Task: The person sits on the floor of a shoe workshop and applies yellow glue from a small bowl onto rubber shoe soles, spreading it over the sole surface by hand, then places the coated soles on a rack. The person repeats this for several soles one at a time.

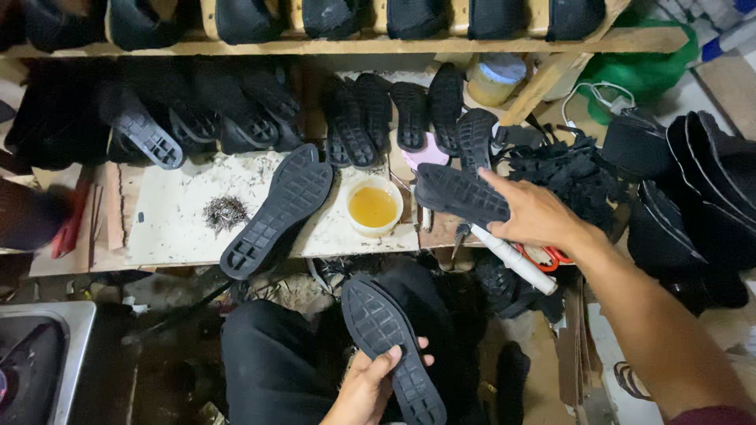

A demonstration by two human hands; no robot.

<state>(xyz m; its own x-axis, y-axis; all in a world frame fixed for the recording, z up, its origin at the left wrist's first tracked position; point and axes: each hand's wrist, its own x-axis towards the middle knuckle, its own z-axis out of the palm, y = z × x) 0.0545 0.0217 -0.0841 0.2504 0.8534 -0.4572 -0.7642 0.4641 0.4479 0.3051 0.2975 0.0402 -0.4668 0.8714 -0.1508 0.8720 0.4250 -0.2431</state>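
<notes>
Holding a black rubber shoe sole with a gridded tread (390,346) at about 6 o'clock, the left hand (364,389) has its grip clamped on the sole's lower half, thumb across the tread, over the person's dark-trousered lap. The right hand (535,212), at 3 o'clock, rests its fingers on a second black treaded sole (461,193) lying at the worktop's edge; whether that grip is closed on it I cannot tell. Just left of this sole stands a small white cup of amber liquid (373,206). A third long black sole (277,211) lies tilted on the white, stained worktop (173,212) toward 9 o'clock, near a little heap of metal tacks (224,211). Below the right hand lie a white-handled tool (516,261) and red-handled scissors (543,256). A wooden shelf (472,43) at 12 o'clock carries black shoes.
</notes>
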